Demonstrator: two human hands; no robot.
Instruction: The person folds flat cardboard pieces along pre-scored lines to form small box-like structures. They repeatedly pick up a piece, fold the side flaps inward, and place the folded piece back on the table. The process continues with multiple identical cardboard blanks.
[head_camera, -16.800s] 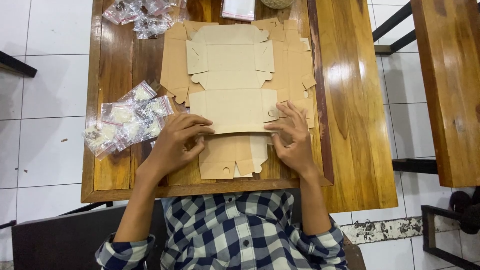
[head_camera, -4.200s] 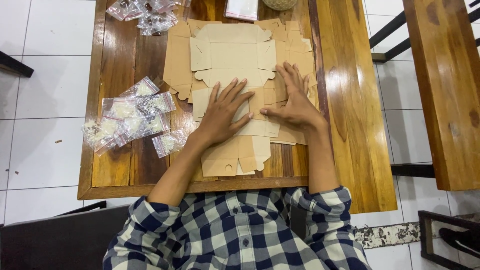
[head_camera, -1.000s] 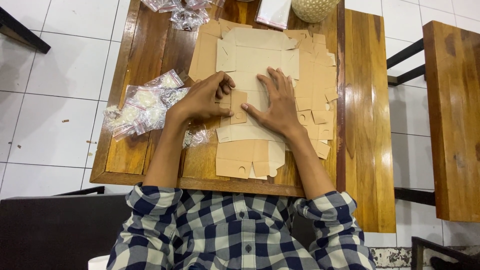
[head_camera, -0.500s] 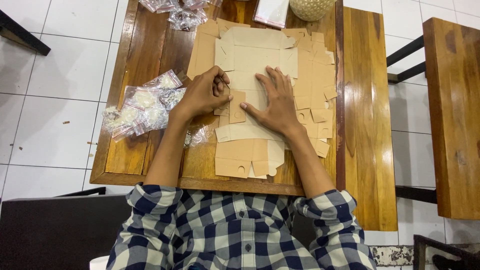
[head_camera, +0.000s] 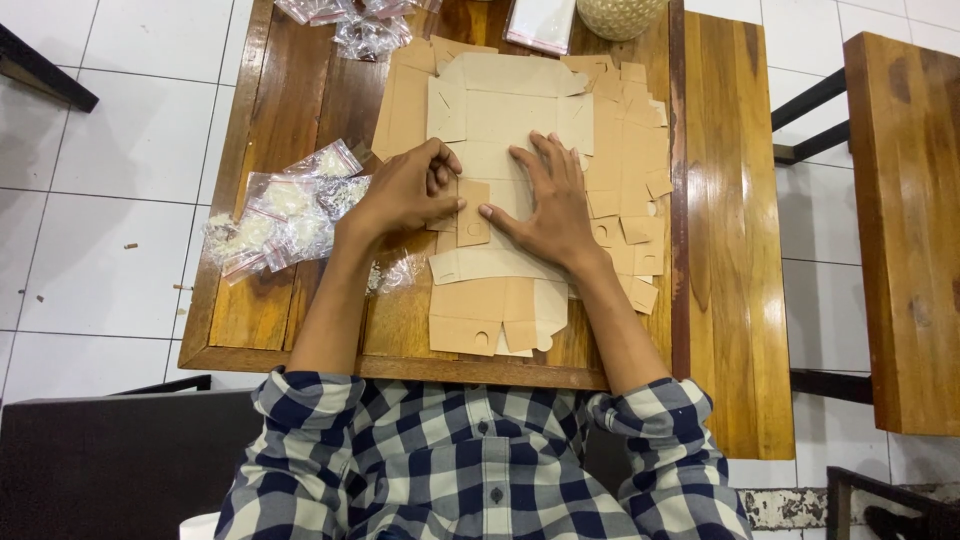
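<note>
A flat brown cardboard box blank (head_camera: 500, 110) lies unfolded on top of more such blanks on the wooden table (head_camera: 270, 320). My left hand (head_camera: 405, 190) bends a small side flap (head_camera: 472, 212) of the top blank inward, with fingers curled over its edge. Just to the right, my right hand (head_camera: 550, 205) lies flat with fingers spread, pressing the blank's middle panel down. The blank's near end (head_camera: 495, 315) with its tabs and round holes points toward me.
A heap of small clear plastic packets (head_camera: 285, 210) lies at the table's left. More clear packets (head_camera: 350, 20) sit at the far edge, beside a white sleeve (head_camera: 540, 20) and a woven basket (head_camera: 615, 15). Wooden benches (head_camera: 900, 230) stand to the right over white floor tiles.
My left hand has folded the side flap further over and moved slightly toward the middle. My right hand stays pressed flat on the blank.
</note>
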